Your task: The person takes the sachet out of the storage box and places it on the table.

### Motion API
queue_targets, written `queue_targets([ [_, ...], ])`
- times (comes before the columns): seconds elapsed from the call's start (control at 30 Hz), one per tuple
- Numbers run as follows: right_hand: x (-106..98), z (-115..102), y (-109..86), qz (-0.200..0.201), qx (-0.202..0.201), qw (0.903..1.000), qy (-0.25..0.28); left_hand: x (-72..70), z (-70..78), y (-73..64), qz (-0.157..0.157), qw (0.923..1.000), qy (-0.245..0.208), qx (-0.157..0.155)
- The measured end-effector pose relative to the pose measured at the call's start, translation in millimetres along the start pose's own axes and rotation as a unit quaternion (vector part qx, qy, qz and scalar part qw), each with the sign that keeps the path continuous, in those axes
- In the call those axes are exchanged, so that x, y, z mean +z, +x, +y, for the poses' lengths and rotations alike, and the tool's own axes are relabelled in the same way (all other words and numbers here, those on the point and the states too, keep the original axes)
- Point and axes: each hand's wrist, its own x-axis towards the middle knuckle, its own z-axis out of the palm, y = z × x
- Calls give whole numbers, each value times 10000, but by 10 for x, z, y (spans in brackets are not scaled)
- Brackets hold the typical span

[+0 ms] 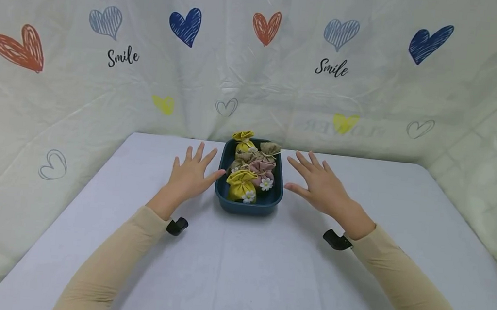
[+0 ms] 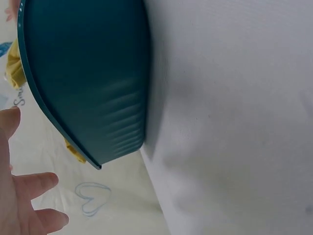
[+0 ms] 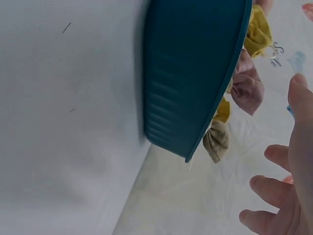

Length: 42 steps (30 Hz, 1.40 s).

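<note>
A dark teal plastic basin (image 1: 244, 208) stands near the far edge of the table, holding several small drawstring pouches. Two of these are yellow, among them the front yellow pouch (image 1: 240, 186); a pink pouch (image 1: 262, 168) and a khaki pouch (image 1: 270, 149) lie beside and behind it. White daisies decorate some of them. My left hand (image 1: 190, 174) is spread to the left of the basin, its thumb tip close to the rim. On the other side, my right hand (image 1: 320, 185) is spread too, fingers pointing toward the basin. Both hands hold nothing.
A white cloth covers the table (image 1: 239, 271). Behind it hangs a pale curtain (image 1: 294, 80) printed with hearts and "Smile" lettering. Each wrist carries a black camera, the left camera (image 1: 177, 226) and the right camera (image 1: 337, 240).
</note>
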Motion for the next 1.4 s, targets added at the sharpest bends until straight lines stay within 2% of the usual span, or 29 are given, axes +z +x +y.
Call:
queue_targets([
  [0.3,4,-109,-18,367,-408,9984,139,9,76,-74,7,9999,7,125],
  [0.6,-3,-274,-21,806,-774,9931,349,76,77,-142,-24,9997,76,238],
  [0.77,15,-345,-28,1155,-937,9882,380,78,79,-155,7,9993,95,368],
  [0.93,51,-403,-2,1406,-1181,9809,641,73,104,-192,-81,9987,106,483],
  [1.03,60,-446,28,1367,-1228,9785,933,87,114,-213,-106,9985,110,523],
  [1.2,67,-513,67,1104,-1058,9771,1480,92,136,-233,-199,9982,118,552],
  [1.4,108,-549,117,1062,-1083,9672,2040,75,176,-267,-317,9977,94,591],
])
